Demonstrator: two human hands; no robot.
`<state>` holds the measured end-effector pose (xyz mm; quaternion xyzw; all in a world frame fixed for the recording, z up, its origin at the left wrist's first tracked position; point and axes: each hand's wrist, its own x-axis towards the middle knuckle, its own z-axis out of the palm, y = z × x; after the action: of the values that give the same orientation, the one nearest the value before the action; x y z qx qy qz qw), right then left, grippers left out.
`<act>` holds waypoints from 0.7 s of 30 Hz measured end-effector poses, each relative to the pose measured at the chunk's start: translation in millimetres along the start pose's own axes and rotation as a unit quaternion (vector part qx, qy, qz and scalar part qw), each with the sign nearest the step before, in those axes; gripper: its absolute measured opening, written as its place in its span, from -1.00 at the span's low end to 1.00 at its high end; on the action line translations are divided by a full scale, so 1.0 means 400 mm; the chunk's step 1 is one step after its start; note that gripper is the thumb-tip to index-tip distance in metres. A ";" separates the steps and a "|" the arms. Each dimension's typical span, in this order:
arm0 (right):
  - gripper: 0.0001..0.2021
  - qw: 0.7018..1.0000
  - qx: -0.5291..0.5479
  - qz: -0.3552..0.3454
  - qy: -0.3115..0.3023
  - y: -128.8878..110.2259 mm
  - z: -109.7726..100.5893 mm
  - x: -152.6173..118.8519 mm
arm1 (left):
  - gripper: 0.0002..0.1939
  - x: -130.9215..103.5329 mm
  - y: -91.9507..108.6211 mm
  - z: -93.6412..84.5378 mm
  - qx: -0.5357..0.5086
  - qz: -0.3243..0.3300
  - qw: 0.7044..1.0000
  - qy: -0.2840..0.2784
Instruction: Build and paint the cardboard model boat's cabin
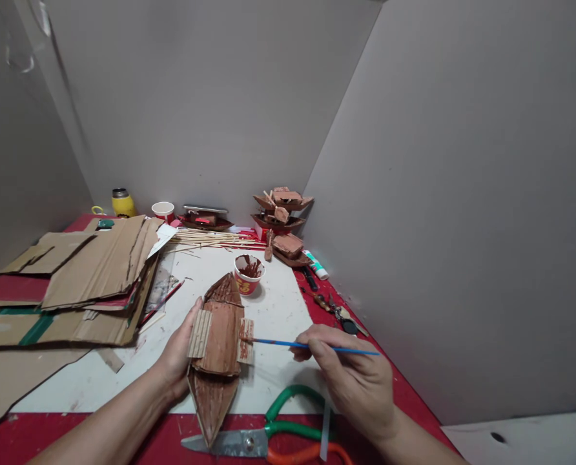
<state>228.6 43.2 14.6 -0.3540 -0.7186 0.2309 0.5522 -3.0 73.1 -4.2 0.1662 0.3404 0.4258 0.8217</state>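
Observation:
A brown model boat point(224, 339) is held up at the centre, its pointed ends toward and away from me. My left hand point(179, 355) grips its left side. Bare corrugated cardboard point(199, 334) forms the boat's left flap; the right flap point(246, 341) is partly coated in reddish brown. My right hand point(349, 368) pinches a thin blue brush point(288, 343), whose tip touches the right flap. Just beyond the boat stands a paper cup point(250, 274) with brown paint inside. Scissors point(249, 443) with green and orange handles lie below the boat, near the front.
Cardboard sheets point(99, 265) are piled at the left. Thin sticks point(210, 239) lie at the back, near a white-rimmed cup point(163, 211) and a yellow bottle point(123, 203). Several brown model boats point(288, 248) stand at the back right. A tube point(317, 266) and keys point(345, 314) lie along the right wall.

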 end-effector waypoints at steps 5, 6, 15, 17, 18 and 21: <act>-0.84 0.999 0.009 -0.018 -0.043 -0.015 -0.008 -0.003 | -0.49 0.008 0.004 -0.006 0.027 0.026 0.999 0.035; -0.83 0.999 0.007 -0.019 -0.046 -0.017 -0.008 -0.002 | -0.50 0.009 0.004 -0.007 0.027 0.029 0.998 0.042; -0.84 1.000 -0.023 -0.019 0.005 -0.015 -0.007 0.002 | -0.41 0.003 0.003 -0.006 0.015 0.008 0.999 -0.029; -0.84 1.000 -0.004 -0.018 -0.012 -0.013 -0.008 -0.001 | -0.41 0.003 0.003 -0.008 0.020 0.014 1.000 -0.014; -0.84 0.999 0.006 -0.016 -0.028 -0.013 -0.008 -0.003 | -0.42 0.004 0.002 -0.008 0.023 0.019 1.000 0.004; -0.83 0.998 0.019 -0.022 -0.050 -0.017 -0.008 -0.001 | -0.48 0.005 0.002 -0.008 0.021 0.029 0.999 0.042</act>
<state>230.0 38.4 20.3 -0.3158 -0.7485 0.2494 0.5271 -5.2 75.1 -6.8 0.1751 0.3780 0.4489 0.7905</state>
